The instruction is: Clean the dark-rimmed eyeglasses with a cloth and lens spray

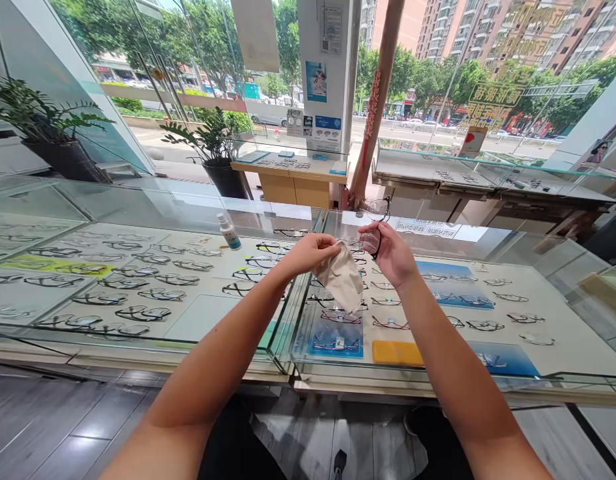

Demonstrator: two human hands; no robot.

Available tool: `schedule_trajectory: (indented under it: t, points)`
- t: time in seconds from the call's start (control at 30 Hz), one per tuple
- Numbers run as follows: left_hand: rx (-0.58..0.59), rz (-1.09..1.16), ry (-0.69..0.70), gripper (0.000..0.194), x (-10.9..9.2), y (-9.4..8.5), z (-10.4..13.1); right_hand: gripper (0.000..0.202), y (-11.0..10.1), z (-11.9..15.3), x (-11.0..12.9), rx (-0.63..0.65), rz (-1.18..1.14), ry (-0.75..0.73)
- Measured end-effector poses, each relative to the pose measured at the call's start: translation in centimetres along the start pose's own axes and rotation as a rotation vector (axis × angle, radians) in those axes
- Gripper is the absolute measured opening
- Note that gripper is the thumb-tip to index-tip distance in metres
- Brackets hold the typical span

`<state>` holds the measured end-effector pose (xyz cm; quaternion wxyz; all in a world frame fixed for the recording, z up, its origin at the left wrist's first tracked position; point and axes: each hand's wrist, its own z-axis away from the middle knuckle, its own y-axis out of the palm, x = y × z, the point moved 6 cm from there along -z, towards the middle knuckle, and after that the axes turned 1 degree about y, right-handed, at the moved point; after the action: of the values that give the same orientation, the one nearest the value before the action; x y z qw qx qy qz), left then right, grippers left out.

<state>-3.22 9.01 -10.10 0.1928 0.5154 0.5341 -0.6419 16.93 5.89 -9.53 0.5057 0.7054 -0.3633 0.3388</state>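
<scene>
My left hand point(312, 253) pinches the top of a pale beige cloth point(342, 279), which hangs down over the glass display case. To its right, my right hand point(392, 252) holds a pair of dark-rimmed eyeglasses point(372, 240) by the frame, with a lens facing the cloth. Whether the cloth touches the glasses I cannot tell. A small white spray bottle with a blue-green label point(229, 232) stands upright on the case top, left of my hands. Rows of eyeglasses lie under the glass below both hands.
The glass display case point(188, 357) runs across the view, with an orange-yellow case point(397, 353) inside its right part. Beyond it are potted plants point(225, 163), a small wooden counter point(293, 183), a brown post point(373, 107) and more display cases by the windows.
</scene>
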Motion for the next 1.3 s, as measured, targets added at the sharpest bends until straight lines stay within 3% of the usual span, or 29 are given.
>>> schedule_trajectory:
  t: [0.13, 0.3, 0.5, 0.73, 0.9, 1.3]
  points:
    - [-0.061, 0.230, 0.058, 0.044, -1.2, -0.7, 0.4, 0.017, 0.6, 0.3, 0.1, 0.007, 0.032, -0.002]
    - [-0.175, 0.492, 0.016, 0.043, -1.6, -1.7, 0.9, 0.017, 1.5, 0.9, 0.3, 0.010, 0.039, -0.020]
    - [-0.173, 0.561, 0.032, 0.037, -2.2, -0.3, 1.2, 0.020, 2.0, 1.0, 0.2, 0.020, 0.079, -0.067]
    - [-0.104, 0.525, 0.183, 0.039, -3.8, 1.5, 1.6, 0.029, 1.5, 0.5, -1.0, -0.042, 0.094, -0.048]
    - [-0.046, 0.443, 0.284, 0.042, -4.2, 1.9, 1.7, 0.034, 1.7, 0.7, -1.2, -0.009, 0.074, -0.046]
    - [-0.166, 0.274, 0.355, 0.045, -4.7, 1.7, 2.4, 0.035, 2.3, 1.0, -1.3, 0.006, 0.056, -0.046]
